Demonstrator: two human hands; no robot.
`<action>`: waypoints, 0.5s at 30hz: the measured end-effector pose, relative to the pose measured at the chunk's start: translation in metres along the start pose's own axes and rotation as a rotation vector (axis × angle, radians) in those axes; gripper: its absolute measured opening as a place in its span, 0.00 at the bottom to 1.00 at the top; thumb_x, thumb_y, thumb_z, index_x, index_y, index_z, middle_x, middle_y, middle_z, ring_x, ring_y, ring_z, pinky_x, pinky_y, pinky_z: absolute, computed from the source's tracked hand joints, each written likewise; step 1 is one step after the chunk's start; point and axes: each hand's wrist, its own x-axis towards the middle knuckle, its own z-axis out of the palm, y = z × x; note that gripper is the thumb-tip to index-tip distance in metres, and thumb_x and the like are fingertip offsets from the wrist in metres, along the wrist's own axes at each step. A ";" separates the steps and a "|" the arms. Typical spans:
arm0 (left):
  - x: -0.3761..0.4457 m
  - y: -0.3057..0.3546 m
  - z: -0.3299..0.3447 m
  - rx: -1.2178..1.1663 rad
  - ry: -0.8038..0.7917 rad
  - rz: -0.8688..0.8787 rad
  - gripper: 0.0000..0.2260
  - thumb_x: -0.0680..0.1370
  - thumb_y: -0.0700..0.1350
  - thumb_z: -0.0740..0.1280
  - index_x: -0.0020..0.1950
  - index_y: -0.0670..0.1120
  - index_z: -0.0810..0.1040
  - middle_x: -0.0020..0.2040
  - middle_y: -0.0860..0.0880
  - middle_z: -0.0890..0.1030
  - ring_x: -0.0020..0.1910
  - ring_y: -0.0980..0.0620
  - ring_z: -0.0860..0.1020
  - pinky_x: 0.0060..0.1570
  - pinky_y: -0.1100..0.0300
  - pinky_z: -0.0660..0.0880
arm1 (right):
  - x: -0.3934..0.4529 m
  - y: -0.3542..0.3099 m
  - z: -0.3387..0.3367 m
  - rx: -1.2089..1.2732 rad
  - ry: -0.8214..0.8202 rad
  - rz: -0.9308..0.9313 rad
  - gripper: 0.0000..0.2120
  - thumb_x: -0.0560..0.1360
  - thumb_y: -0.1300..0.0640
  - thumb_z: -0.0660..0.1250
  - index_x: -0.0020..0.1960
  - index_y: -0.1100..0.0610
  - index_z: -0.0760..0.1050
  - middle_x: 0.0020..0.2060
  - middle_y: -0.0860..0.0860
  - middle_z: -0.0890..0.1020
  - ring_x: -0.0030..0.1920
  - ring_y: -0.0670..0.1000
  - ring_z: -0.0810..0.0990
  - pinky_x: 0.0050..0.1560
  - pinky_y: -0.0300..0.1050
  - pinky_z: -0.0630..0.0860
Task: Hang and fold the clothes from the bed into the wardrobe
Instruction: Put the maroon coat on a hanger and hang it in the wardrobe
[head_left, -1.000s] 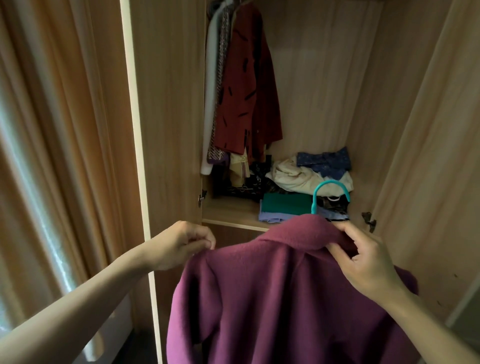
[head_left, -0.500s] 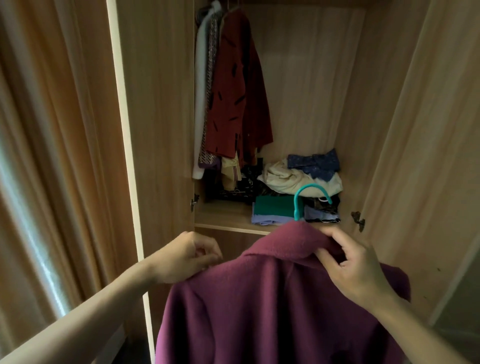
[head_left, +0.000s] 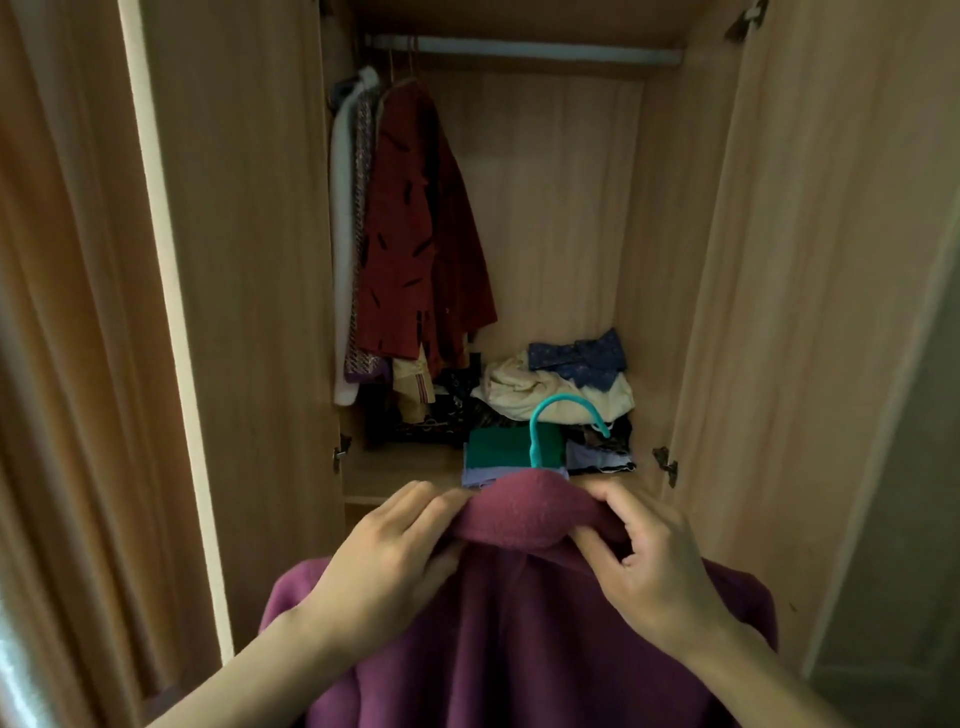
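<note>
A plum-coloured fleece coat (head_left: 519, 639) hangs on a teal hanger whose hook (head_left: 563, 415) sticks up above the collar. I hold the coat in front of the open wardrobe. My left hand (head_left: 395, 556) grips the left side of the collar and my right hand (head_left: 654, 566) grips the right side. The hanger's shoulders are hidden inside the coat. The wardrobe rail (head_left: 524, 52) runs across the top, well above the hook.
A red patterned garment (head_left: 421, 234) and a white one (head_left: 343, 249) hang at the rail's left end. Folded and crumpled clothes (head_left: 550, 410) lie on the wardrobe floor at the right. Both wooden doors (head_left: 244, 260) stand open. A curtain (head_left: 62, 364) hangs at the far left.
My left hand has slid from the coat's left shoulder to the collar. The view has tilted up, so the rail now shows. The right hand stays at the collar.
</note>
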 end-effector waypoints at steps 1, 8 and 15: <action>0.005 0.002 0.002 -0.011 0.024 0.000 0.17 0.75 0.42 0.66 0.63 0.43 0.74 0.52 0.51 0.77 0.49 0.53 0.77 0.51 0.62 0.75 | 0.002 0.001 -0.005 -0.003 0.003 -0.009 0.10 0.75 0.54 0.69 0.56 0.56 0.79 0.48 0.42 0.81 0.49 0.40 0.81 0.49 0.34 0.77; 0.055 0.025 -0.001 -0.011 0.133 -0.050 0.15 0.76 0.44 0.65 0.61 0.42 0.80 0.51 0.53 0.79 0.50 0.58 0.79 0.50 0.61 0.77 | 0.016 0.021 -0.057 -0.015 -0.033 -0.058 0.15 0.75 0.52 0.71 0.61 0.52 0.76 0.52 0.40 0.78 0.54 0.41 0.79 0.55 0.31 0.74; 0.082 0.041 0.003 0.053 0.187 -0.093 0.15 0.74 0.43 0.64 0.59 0.42 0.81 0.50 0.54 0.79 0.50 0.60 0.79 0.51 0.64 0.76 | 0.017 0.055 -0.101 -0.050 -0.069 0.014 0.15 0.74 0.58 0.74 0.60 0.49 0.79 0.52 0.37 0.78 0.55 0.41 0.80 0.54 0.36 0.77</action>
